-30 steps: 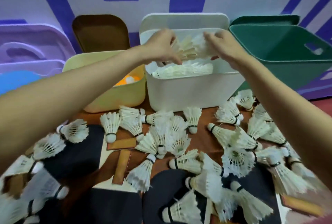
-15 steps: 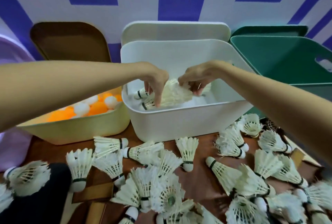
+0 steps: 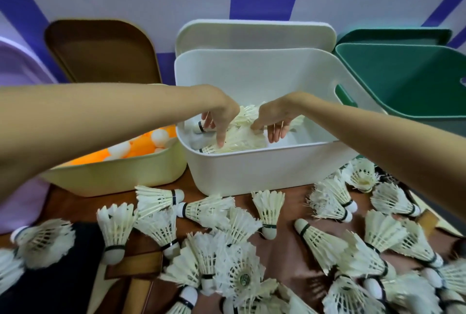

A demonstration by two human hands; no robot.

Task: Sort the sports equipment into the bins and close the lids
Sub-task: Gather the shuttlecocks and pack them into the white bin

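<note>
Both my hands reach down into the white bin (image 3: 264, 170). My left hand (image 3: 222, 119) has its fingers spread, the tips resting on a pile of white feather shuttlecocks (image 3: 242, 138) in the bin. My right hand (image 3: 276, 120) hangs over the same pile with fingers loosely apart and nothing gripped. Several more shuttlecocks (image 3: 237, 245) lie scattered over the brown table in front of the bin. The white lid (image 3: 254, 33) stands upright behind its bin.
A pale yellow bin (image 3: 121, 175) at left holds orange and white ping-pong balls (image 3: 141, 146), its brown lid (image 3: 100, 49) leaning behind. A green bin (image 3: 408, 81) stands at right. Dark paddles with wooden handles (image 3: 136, 265) lie at the lower left.
My hands came down from above the bin's rim into the bin and let go of the bunch of shuttlecocks; the fingers have spread apart over the pile.
</note>
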